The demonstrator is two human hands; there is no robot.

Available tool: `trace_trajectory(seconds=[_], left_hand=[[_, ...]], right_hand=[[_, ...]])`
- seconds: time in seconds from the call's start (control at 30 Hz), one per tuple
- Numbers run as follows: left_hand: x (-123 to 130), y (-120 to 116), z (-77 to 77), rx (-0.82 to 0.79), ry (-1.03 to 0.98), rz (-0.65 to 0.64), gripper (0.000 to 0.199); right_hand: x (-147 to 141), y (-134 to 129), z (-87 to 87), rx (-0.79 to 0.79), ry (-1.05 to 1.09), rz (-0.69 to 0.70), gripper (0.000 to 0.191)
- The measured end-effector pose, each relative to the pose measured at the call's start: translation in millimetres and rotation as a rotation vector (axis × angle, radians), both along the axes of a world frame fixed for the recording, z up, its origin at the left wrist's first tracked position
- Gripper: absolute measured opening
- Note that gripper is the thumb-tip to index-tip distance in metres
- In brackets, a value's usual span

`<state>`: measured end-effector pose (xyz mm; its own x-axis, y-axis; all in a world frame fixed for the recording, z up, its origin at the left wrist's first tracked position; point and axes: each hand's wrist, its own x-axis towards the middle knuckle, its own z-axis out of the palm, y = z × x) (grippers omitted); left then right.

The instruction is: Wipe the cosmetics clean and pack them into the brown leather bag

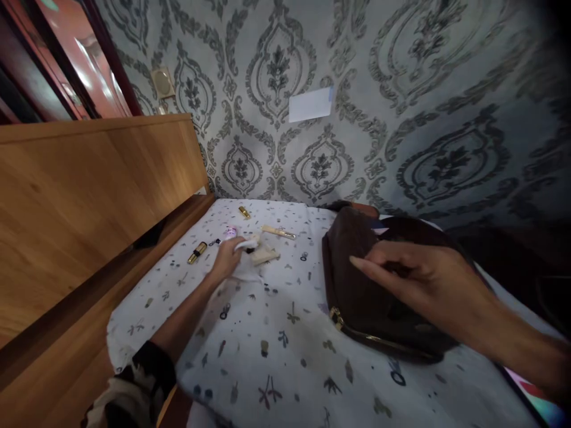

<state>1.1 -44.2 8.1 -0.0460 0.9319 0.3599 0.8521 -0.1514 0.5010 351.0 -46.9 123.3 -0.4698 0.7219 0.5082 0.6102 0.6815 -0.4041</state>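
Note:
My left hand (226,260) is closed on a thin white tissue-like piece (247,244) above the patterned sheet. A small cream-coloured item (264,255) lies just right of it, and a pink-and-white item (231,232) sits right behind its knuckles. My right hand (414,273) hovers in front of a dark brown bag (350,267) with a gold zip. Its fingers are curled in and the thumb points left; I see nothing in them. The hand covers part of the bag.
On the patterned sheet (285,333) lie a gold-and-black tube (197,252), a small gold item (244,212) and a slim beige-and-gold stick (278,232). A wooden board (102,178) rises along the left. Behind is a patterned wall (276,148) with a white paper (311,104).

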Motion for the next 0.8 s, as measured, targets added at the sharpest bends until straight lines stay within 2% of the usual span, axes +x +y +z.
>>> trace_trajectory(seconds=[0.07,0.17,0.33,0.5,0.63,0.73,0.8], left_hand=[[-22,7,2.6,-0.015,0.087,0.038,0.037],[-42,8,-2.7,-0.092,0.221,-0.003,0.044],[-48,-10,-20.5,-0.164,0.385,-0.025,0.042],[-52,-23,-24.1,-0.150,0.429,0.011,0.037],[-42,-30,-19.5,-0.083,0.396,0.011,0.041],[-19,-35,-18.0,-0.023,0.365,-0.026,0.039],[0,-36,-20.3,-0.018,0.384,-0.044,0.036]], right_hand=[[-10,-13,-6.8,-0.095,0.019,0.094,0.059],[-25,-32,-17.0,-0.212,0.039,0.178,0.051],[-56,-53,-43.7,-0.401,0.077,0.242,0.045],[-89,-58,-82.2,-0.623,0.153,0.265,0.043],[-112,-53,-108.0,-0.840,0.325,0.280,0.045],[-125,-48,-123.3,-0.976,0.519,0.243,0.045],[-130,-45,-132.5,-1.008,0.632,0.204,0.043]])
